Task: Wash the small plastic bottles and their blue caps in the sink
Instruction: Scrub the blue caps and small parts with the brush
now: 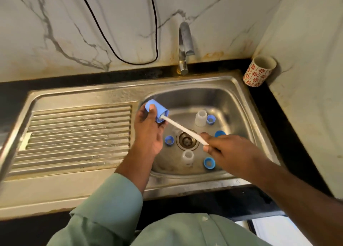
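The left hand (148, 132) holds a blue cap (156, 110) over the basin's left edge, its grip closed around the cap with the thumb on top and the cap's open mouth facing right. The right hand (230, 153) pinches the near end of a thin white brush handle (183, 129), whose far end goes into the cap's mouth; the brush head is hidden inside.

Down in the sink (235, 95), around the drain (187, 140), lie the rest. One clear bottle (201, 118) stands at the back of the basin with a second cap (211, 119) touching its right side. A third cap (169, 140) sits just left of the drain, mouth up. A fourth cap (220, 133) is right of the drain, partly covered by the right hand. Another bottle (187, 158) stands near the front of the basin, with a fifth cap (209, 163) just beside it on the right, mouth up.

The tap (184, 47) rises behind the basin's back edge. The ribbed drainboard (78, 132) takes up the sink's left half. A flowered cup (259, 71) lies tilted at the table's back right corner. A black cable (118, 47) hangs on the marble wall.
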Demonstrator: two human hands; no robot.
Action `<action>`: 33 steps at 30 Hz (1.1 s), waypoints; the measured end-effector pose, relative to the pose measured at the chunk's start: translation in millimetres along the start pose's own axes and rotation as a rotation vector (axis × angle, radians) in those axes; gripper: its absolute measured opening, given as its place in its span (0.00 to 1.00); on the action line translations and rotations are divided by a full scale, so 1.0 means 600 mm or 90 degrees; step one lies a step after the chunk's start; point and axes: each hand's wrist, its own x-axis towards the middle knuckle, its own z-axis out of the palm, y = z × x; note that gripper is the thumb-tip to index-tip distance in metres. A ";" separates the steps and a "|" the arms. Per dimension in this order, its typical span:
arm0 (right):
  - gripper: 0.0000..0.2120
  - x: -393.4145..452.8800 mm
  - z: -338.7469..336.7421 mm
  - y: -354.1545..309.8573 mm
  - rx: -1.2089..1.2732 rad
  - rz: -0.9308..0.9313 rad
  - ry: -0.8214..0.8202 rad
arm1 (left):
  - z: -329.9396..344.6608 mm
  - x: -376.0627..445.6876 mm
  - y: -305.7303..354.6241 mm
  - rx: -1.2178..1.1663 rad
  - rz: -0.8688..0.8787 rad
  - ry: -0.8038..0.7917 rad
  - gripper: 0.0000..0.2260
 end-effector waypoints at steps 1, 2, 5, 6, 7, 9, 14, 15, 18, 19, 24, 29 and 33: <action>0.17 -0.001 0.003 -0.005 0.107 0.022 0.014 | 0.003 -0.003 0.009 -0.029 0.010 -0.006 0.08; 0.15 -0.005 0.006 -0.006 0.234 0.049 0.024 | 0.004 -0.002 0.018 -0.052 0.022 -0.014 0.07; 0.11 -0.018 0.003 -0.009 0.481 0.079 -0.083 | -0.005 -0.006 0.027 -0.070 0.042 -0.020 0.07; 0.11 -0.021 0.002 -0.013 0.516 0.069 -0.107 | -0.009 -0.007 0.027 -0.075 0.052 -0.023 0.07; 0.11 -0.021 0.003 -0.018 0.547 0.068 -0.099 | -0.008 -0.013 0.031 -0.077 0.054 -0.032 0.07; 0.12 -0.018 0.008 -0.022 0.561 0.089 -0.054 | -0.001 -0.020 0.036 -0.079 0.039 -0.052 0.08; 0.10 -0.020 0.016 -0.019 0.460 0.065 -0.049 | -0.007 -0.026 0.030 -0.084 0.036 -0.068 0.09; 0.11 -0.020 0.020 -0.018 0.458 0.078 -0.017 | -0.008 -0.025 0.031 -0.084 0.026 -0.074 0.09; 0.13 -0.019 0.036 -0.017 0.320 0.036 0.026 | -0.013 -0.024 0.035 -0.088 -0.040 -0.078 0.15; 0.14 -0.022 0.037 -0.018 0.260 0.011 0.019 | -0.014 -0.027 0.036 -0.086 -0.075 -0.075 0.19; 0.18 -0.029 0.035 -0.028 0.105 -0.052 0.054 | 0.018 -0.032 0.046 -0.029 -0.074 -0.039 0.27; 0.13 -0.042 0.038 -0.014 0.323 -0.085 0.061 | 0.030 -0.034 0.045 -0.166 -0.050 -0.065 0.29; 0.13 -0.046 0.045 -0.012 0.358 -0.045 0.071 | 0.025 -0.030 0.033 -0.192 0.004 -0.140 0.27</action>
